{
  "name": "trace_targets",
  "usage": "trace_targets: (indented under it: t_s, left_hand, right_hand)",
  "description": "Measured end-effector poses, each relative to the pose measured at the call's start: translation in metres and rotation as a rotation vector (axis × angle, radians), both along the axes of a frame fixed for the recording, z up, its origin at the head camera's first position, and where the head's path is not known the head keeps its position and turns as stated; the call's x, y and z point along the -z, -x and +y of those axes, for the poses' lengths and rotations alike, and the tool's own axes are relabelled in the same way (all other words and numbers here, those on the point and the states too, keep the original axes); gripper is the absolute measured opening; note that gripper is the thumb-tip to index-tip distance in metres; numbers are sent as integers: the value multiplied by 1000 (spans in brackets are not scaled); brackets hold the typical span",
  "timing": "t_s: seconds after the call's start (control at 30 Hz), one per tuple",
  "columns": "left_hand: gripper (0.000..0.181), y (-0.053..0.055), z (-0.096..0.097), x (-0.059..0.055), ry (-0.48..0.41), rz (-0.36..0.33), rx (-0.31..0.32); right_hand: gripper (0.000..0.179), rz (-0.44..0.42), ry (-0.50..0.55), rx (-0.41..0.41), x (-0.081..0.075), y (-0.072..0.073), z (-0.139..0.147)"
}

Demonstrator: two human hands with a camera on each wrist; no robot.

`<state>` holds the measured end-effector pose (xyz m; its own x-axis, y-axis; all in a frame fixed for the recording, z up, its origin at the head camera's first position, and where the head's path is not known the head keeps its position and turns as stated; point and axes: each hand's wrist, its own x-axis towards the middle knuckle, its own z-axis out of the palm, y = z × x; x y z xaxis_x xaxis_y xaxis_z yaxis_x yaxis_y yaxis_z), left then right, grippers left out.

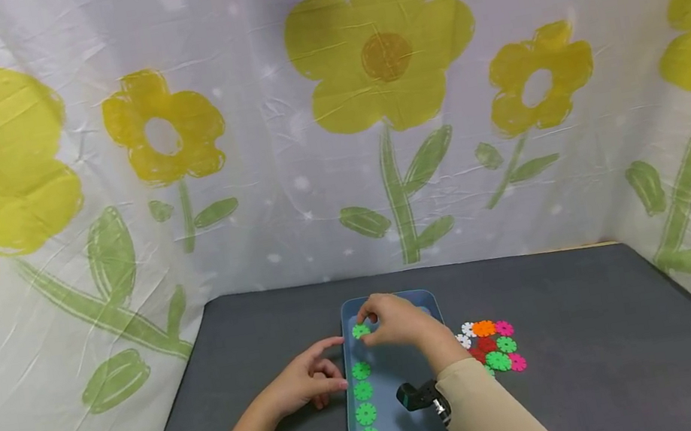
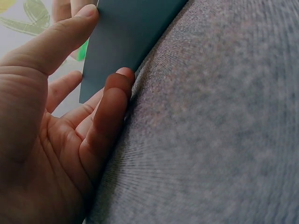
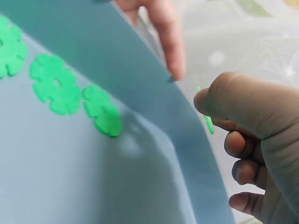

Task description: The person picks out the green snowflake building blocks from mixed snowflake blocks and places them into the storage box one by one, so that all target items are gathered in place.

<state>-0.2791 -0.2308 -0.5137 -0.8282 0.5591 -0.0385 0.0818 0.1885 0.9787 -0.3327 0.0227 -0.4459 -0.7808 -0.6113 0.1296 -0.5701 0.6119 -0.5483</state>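
From where I stand, the right hand [image 1: 398, 322] pinches a green notched disc [image 1: 361, 330] between thumb and index finger, holding it over the far left part of a shallow blue tray [image 1: 395, 379]. The right wrist view shows that disc nearly edge-on at the fingertips, with the other fingers of the hand loosely bent. The left hand [image 1: 298, 383] grips nothing: it lies along the tray's left side, index finger stretched out to the wall and thumb resting at the rim, the remaining fingers bent in a relaxed way.

Inside the tray, four more green discs [image 1: 363, 391] run in a line along the left wall, from the near corner up to about the middle, with a gap between the last of them and the held disc. Just right of the tray, on the dark grey bench [image 1: 584, 328], sits a cluster of loose discs [image 1: 487, 344] in white, orange, pink, red and green, partly hidden by the right arm. Both arms wear beige sleeves [image 1: 502, 410] and black wrist devices [image 1: 417, 396]. Behind the bench hangs a pale cloth [image 1: 276, 212] printed with big yellow flowers [image 1: 336, 34] and green leaves.
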Motion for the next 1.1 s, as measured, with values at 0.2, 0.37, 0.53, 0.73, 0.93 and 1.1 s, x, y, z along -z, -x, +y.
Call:
trace_targets:
  t_s: [0.2, 0.37, 0.53, 0.73, 0.93, 1.1]
  left_hand:
    - [79, -1, 0, -1, -7, -3, 8]
    - [80, -2, -1, -2, -5, 5, 6]
    - [79, -2, 0, -3, -1, 2, -6]
    - [78, -2, 1, -2, -2, -5, -14]
    - [80, -3, 1, -2, -4, -4, -8]
    - [82, -2, -1, -3, -8, -2, 6]
  right_hand:
    - [23, -16, -67, -15, 14, 5, -9]
    - [21, -35, -132, -20, 23, 6, -16]
    - [23, -15, -164, -29, 30, 6, -19]
    - [22, 12, -184, -40, 32, 6, -18]
    - [21, -34, -168, -75, 23, 1, -13]
    - [31, -81, -94, -64, -2, -9, -5]
